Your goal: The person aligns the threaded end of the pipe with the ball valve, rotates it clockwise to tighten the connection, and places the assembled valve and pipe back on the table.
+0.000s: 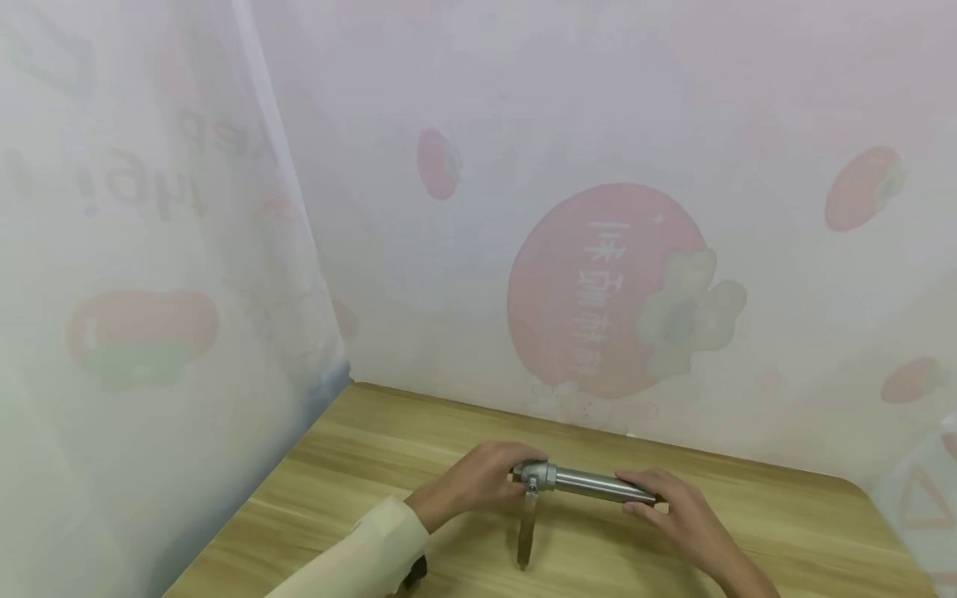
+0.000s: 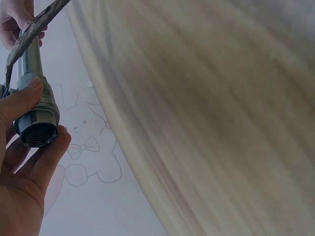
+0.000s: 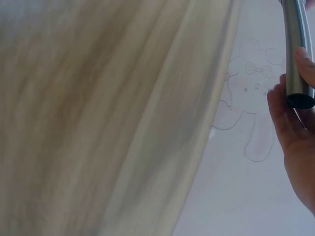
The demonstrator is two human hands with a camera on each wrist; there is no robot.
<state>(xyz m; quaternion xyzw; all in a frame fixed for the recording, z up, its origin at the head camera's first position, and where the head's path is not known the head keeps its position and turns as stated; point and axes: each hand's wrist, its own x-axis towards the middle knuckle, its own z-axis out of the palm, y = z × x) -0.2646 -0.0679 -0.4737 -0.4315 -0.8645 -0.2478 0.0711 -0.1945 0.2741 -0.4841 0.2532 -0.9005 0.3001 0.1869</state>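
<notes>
A metal ball valve [image 1: 537, 474] is joined to a straight, shiny steel pipe [image 1: 594, 484], and both are held level over the wooden table. My left hand [image 1: 478, 477] grips the valve body between thumb and fingers. Its long lever [image 1: 527, 531] points toward me and looks dark and worn. In the left wrist view, the threaded open mouth of the valve [image 2: 40, 115] faces the camera. At the far end of the pipe, my right hand [image 1: 676, 511] pinches it between thumb and fingers. The right wrist view shows the round end of the pipe [image 3: 298, 81] beside the palm.
The wood-grain table [image 1: 359, 465] ends at a pale curtain [image 1: 419, 291] printed with red fruit. Another curtain [image 1: 164, 249] hangs along the left edge. A small black object [image 1: 414, 571] is partly hidden by my left sleeve [image 1: 374, 548].
</notes>
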